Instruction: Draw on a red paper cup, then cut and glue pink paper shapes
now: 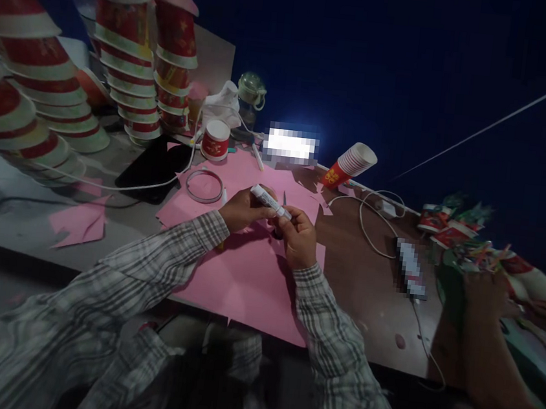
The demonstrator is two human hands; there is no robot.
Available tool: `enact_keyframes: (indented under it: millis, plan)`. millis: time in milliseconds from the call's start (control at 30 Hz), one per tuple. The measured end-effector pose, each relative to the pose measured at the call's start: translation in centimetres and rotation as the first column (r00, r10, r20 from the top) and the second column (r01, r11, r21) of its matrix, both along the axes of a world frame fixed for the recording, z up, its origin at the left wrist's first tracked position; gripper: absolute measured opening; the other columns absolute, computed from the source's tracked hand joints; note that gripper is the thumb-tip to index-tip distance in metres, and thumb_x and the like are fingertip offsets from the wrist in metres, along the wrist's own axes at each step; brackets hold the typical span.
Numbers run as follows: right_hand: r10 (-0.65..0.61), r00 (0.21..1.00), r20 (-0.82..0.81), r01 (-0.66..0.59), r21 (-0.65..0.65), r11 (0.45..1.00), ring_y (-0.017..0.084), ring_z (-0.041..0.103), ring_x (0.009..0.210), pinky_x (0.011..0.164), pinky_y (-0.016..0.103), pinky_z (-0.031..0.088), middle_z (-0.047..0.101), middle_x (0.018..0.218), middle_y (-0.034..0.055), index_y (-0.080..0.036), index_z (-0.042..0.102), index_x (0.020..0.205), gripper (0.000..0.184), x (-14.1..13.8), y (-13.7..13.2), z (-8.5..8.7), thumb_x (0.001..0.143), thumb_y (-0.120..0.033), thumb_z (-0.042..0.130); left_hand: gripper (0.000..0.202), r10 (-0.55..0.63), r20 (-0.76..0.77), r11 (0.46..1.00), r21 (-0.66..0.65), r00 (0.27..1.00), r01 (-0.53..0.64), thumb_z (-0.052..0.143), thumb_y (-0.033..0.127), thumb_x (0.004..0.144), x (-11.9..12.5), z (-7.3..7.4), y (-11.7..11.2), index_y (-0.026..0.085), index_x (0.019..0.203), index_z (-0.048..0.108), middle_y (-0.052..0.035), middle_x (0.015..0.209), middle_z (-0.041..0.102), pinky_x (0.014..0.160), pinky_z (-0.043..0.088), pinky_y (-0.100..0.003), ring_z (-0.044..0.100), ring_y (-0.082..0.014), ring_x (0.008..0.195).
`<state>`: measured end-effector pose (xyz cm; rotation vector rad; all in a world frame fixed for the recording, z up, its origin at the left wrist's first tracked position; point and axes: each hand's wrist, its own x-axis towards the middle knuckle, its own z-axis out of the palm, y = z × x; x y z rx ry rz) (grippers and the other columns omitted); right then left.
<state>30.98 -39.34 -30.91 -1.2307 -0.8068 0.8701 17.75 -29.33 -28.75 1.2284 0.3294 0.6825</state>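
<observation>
My left hand is closed around a white tube with small print, held slanting above the table. The thumb and fingers of my right hand pinch its lower right end. Pink paper sheets lie beneath both hands, the lowest one hanging over the table's front edge. A thin dark pointed piece shows just behind my right fingers; its rest is hidden. To the left of my hands a grey ring, like a tape roll, rests on the pink paper, close to a red and white paper cup.
Tall columns of red and white paper cups stand at left near a dark tablet. Behind are a jar, a bright lamp and tilted stacked cups. A cabled phone and another person's arm are at right.
</observation>
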Motion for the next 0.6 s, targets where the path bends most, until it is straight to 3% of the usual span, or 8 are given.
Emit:
enact_keyframes:
  millis: [333,433,500,600]
  plan:
    - [0.054,0.997,0.046,-0.053,-0.024,0.998,0.012,0.062,0.063,0.061,0.026,0.049,0.07,0.073,-0.002,-0.022,0.066,0.097,0.034,0.1,-0.1,-0.2,0.073,-0.044,0.076,0.04,-0.018,0.019,1.0,-0.008,1.0,0.018,0.082,0.033,0.064,0.2,-0.2,-0.1,0.015,0.085,0.053,0.0013,0.07,0.063,0.067,0.053,-0.03,0.062,-0.0123,0.064]
    - [-0.02,0.975,0.219,0.025,-0.019,0.999,0.014,0.061,0.066,0.063,0.029,0.05,0.069,0.077,0.0005,-0.023,0.067,0.099,0.029,0.9,-0.2,0.0,0.08,-0.044,0.069,0.037,0.053,-0.037,0.998,-0.014,0.998,-0.054,0.082,0.029,0.064,0.0,0.0,0.1,0.014,0.086,0.057,-0.0008,0.077,0.065,0.072,0.053,-0.03,0.064,-0.0127,0.072]
    - [-0.174,0.867,0.467,0.18,0.033,0.983,0.017,0.063,0.077,0.071,0.033,0.053,0.069,0.09,0.005,-0.023,0.068,0.099,0.025,2.1,-0.1,0.1,0.081,-0.04,0.066,0.033,0.096,-0.08,0.995,-0.026,0.992,-0.099,0.08,0.027,0.066,-0.1,0.0,0.2,0.013,0.088,0.059,-0.0025,0.081,0.066,0.075,0.053,-0.03,0.064,-0.013,0.076]
    - [-0.315,0.549,0.774,0.356,0.124,0.926,0.023,0.061,0.095,0.087,0.041,0.053,0.067,0.102,0.0115,-0.021,0.07,0.103,0.026,4.5,0.1,-0.3,0.082,-0.032,0.058,0.03,0.099,-0.11,0.992,-0.065,0.989,-0.107,0.078,0.025,0.07,-0.2,-0.1,0.5,0.012,0.089,0.058,-0.002,0.077,0.065,0.072,0.053,-0.03,0.064,-0.0125,0.07]
